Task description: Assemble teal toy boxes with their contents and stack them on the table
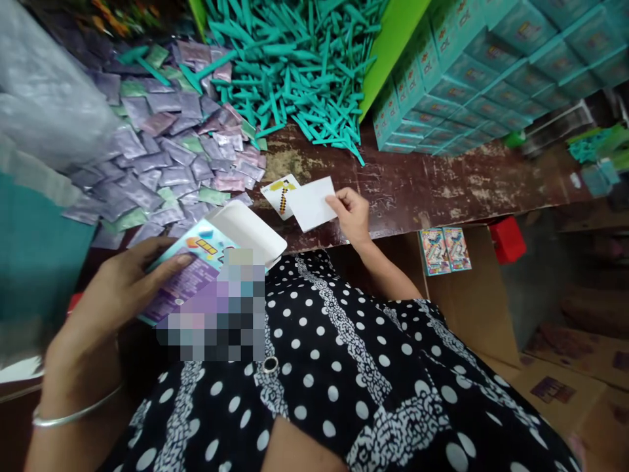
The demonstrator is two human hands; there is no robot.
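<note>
My left hand [125, 278] grips a small blue and purple printed carton [189, 282] with its white end flap [253, 233] folded out; part of the carton is blurred out. Between thumb and fingers, my right hand [350, 213] pinches a white paper sheet [312, 204] above the table's front edge. Partly under that sheet lies a card [282, 195] with a yellow and black hammer-like picture. Left of it, many small purple, green and pink sachets [171, 157] are heaped close to the carton.
Teal plastic tools [295, 59] fill a green-sided bin [393, 39] at the back of the worn brown table [417, 187]. Stacked teal boxes [466, 78] stand to its right. Two printed cartons [445, 250] rest on a cardboard box [484, 295] below the table edge.
</note>
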